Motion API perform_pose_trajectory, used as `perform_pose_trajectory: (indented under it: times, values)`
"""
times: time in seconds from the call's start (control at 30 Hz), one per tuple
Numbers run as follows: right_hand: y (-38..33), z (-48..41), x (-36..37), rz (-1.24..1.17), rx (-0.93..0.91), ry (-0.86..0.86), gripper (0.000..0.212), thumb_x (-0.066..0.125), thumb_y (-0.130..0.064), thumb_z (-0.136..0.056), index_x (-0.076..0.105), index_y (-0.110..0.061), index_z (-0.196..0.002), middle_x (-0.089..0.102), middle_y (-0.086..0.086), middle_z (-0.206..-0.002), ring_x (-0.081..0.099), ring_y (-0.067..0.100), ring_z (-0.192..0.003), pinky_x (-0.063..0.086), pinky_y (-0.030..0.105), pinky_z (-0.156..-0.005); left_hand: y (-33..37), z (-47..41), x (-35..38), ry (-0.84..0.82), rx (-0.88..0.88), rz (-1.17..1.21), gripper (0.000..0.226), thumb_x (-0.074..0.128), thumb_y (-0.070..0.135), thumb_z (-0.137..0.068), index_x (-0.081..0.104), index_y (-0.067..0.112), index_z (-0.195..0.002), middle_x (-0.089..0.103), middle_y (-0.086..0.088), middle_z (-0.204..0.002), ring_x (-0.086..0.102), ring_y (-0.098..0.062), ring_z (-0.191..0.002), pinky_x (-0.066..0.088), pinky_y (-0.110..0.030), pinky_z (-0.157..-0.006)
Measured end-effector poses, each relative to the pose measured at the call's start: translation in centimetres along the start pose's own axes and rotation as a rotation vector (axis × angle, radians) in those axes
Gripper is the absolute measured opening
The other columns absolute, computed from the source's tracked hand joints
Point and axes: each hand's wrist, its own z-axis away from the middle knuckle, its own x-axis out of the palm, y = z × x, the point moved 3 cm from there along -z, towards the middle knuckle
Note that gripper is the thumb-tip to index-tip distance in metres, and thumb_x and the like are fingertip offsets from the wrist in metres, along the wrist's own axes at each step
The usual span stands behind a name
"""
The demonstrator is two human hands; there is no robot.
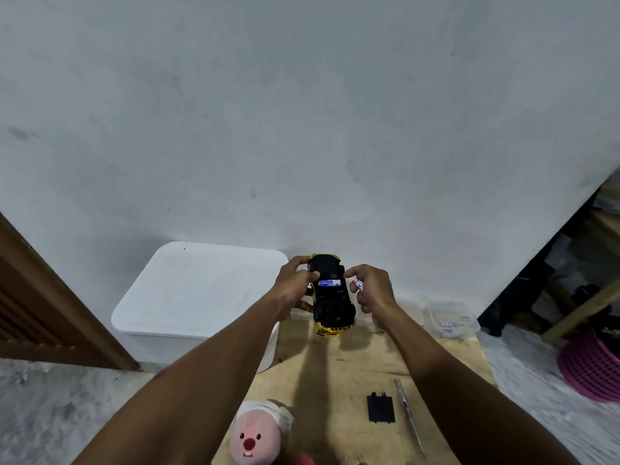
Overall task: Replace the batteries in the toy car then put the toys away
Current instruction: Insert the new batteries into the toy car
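Observation:
A gold toy car (pixel 330 298) is held upside down above the wooden board, its black underside facing me. My left hand (pixel 295 286) grips its left side. A blue and white battery (pixel 329 282) lies across the open battery bay. My right hand (pixel 370 288) is at the car's right side, index finger touching the bay's edge, with a second white battery (pixel 357 284) pinched in the fingers. The black battery cover (pixel 380 408) lies flat on the board near me, beside a thin screwdriver (pixel 408 416).
A white lidded bin (pixel 198 290) stands left of the wooden board (pixel 335 374). A pink plush toy (pixel 256 434) sits at the board's near edge. A clear box with batteries (pixel 451 319) is at the far right, with a pink basket (pixel 592 367) on the floor beyond.

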Motion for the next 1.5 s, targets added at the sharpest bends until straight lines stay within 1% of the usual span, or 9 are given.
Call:
perform_pose_trajectory:
  times: [0.17,0.37,0.6,0.7,0.83,0.97,1.1,1.23,1.5]
  values:
    - [-0.6,0.2,-0.2,-0.098,0.017,-0.035,0.008,0.057,-0.005,-0.076,0.063,-0.008,-0.08,0.051,0.008,-0.07,0.026,0.014,-0.042,0.018,0.021,-0.043,-0.3,0.0,0.0,-0.005,-0.008,-0.005,0.034,0.052,0.01,-0.096,0.055,0.026,-0.126,0.066,-0.012,-0.106,0.065,-0.028,-0.08,0.06,-0.042,-0.064]
    - [-0.7,0.0,-0.1,-0.058,0.034,-0.06,0.006,0.061,0.003,-0.074,0.063,-0.001,-0.077,0.058,0.013,-0.071,0.027,0.014,-0.041,0.018,0.021,-0.042,-0.6,-0.1,-0.2,-0.009,-0.024,-0.012,0.036,0.052,0.01,-0.095,0.054,0.027,-0.127,0.066,-0.012,-0.111,0.067,-0.03,-0.085,0.06,-0.043,-0.065]
    - [-0.8,-0.1,-0.2,0.028,-0.02,-0.22,0.013,0.079,-0.015,-0.081,0.078,-0.006,-0.091,0.071,0.01,-0.082,0.057,0.019,-0.046,0.024,0.019,-0.036,-0.7,-0.1,-0.5,-0.007,-0.024,-0.008,0.037,0.052,0.009,-0.095,0.053,0.026,-0.128,0.065,-0.013,-0.115,0.068,-0.03,-0.086,0.058,-0.039,-0.059]
    - [-1.2,0.3,-0.2,0.077,-0.12,-0.205,0.024,0.082,-0.032,-0.08,0.079,-0.012,-0.092,0.069,0.006,-0.071,0.049,0.014,-0.042,0.025,0.019,-0.038,-0.7,0.0,-0.6,-0.009,-0.026,-0.006,0.036,0.052,0.009,-0.095,0.054,0.027,-0.127,0.065,-0.014,-0.114,0.067,-0.031,-0.087,0.057,-0.038,-0.058]
    - [-1.4,0.3,0.1,0.117,-0.202,-0.176,0.026,0.076,-0.036,-0.085,0.076,-0.011,-0.092,0.064,0.003,-0.066,0.045,0.002,-0.044,0.029,0.014,-0.038,-0.8,0.1,-0.5,-0.01,-0.022,-0.023,0.037,0.053,0.011,-0.094,0.054,0.029,-0.127,0.064,-0.016,-0.117,0.067,-0.038,-0.099,0.058,-0.038,-0.058]
    - [-1.0,0.0,0.6,0.179,-0.198,-0.245,0.012,0.072,-0.025,-0.089,0.069,-0.016,-0.097,0.061,0.006,-0.075,0.043,0.015,-0.057,0.029,0.024,-0.045,-0.9,0.3,-0.4,-0.007,-0.031,-0.02,0.035,0.054,0.012,-0.094,0.054,0.028,-0.126,0.065,-0.016,-0.116,0.066,-0.036,-0.096,0.058,-0.039,-0.061]
    - [-1.0,0.5,0.9,0.164,-0.288,-0.292,0.014,0.073,-0.009,-0.086,0.068,-0.013,-0.099,0.067,0.005,-0.084,0.054,0.009,-0.061,0.037,0.02,-0.047,-1.1,0.3,-0.3,-0.017,-0.048,-0.004,0.034,0.053,0.012,-0.095,0.055,0.025,-0.126,0.066,-0.015,-0.111,0.063,-0.031,-0.086,0.056,-0.036,-0.056]
    - [-1.3,1.0,1.3,0.197,-0.482,-0.24,0.022,0.084,-0.012,-0.075,0.069,-0.014,-0.091,0.073,0.002,-0.083,0.067,0.005,-0.073,0.05,0.015,-0.063,-1.0,0.6,-0.2,-0.037,-0.056,0.002,0.032,0.054,0.011,-0.093,0.056,0.022,-0.124,0.066,-0.012,-0.097,0.061,-0.028,-0.078,0.053,-0.032,-0.05]
    - [-0.4,1.6,1.5,0.335,-0.677,-0.269,0.02,0.086,-0.014,-0.071,0.078,-0.023,-0.087,0.072,-0.01,-0.09,0.068,0.005,-0.091,0.051,0.023,-0.083,-0.4,0.9,-0.3,-0.082,-0.052,0.055,0.039,0.051,0.007,-0.092,0.058,0.032,-0.122,0.065,-0.009,-0.091,0.063,-0.028,-0.072,0.054,-0.035,-0.051]
